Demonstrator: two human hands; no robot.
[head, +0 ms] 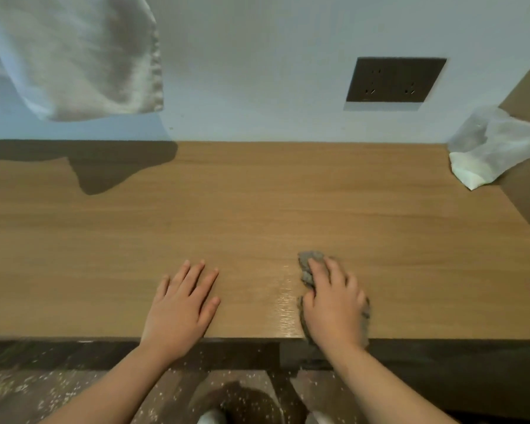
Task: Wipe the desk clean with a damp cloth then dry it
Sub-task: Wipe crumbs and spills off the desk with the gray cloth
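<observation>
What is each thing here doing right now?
desk: wet streak near the front edge
left hand: flat on the desk, holding nothing
grey cloth: bunched on the desk
right hand: pressing on the grey cloth
white towel: hanging up
plastic bag: crumpled, back right corner
wall socket: nothing plugged in

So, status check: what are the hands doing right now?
Left hand flat on desk, holding nothing. Right hand pressing grey cloth near front edge. White bag sits far right corner.

Smooth wood-grain desk (257,209) with wet sheen, nubbly grey cloth (309,267), white woven towel (74,56)
</observation>
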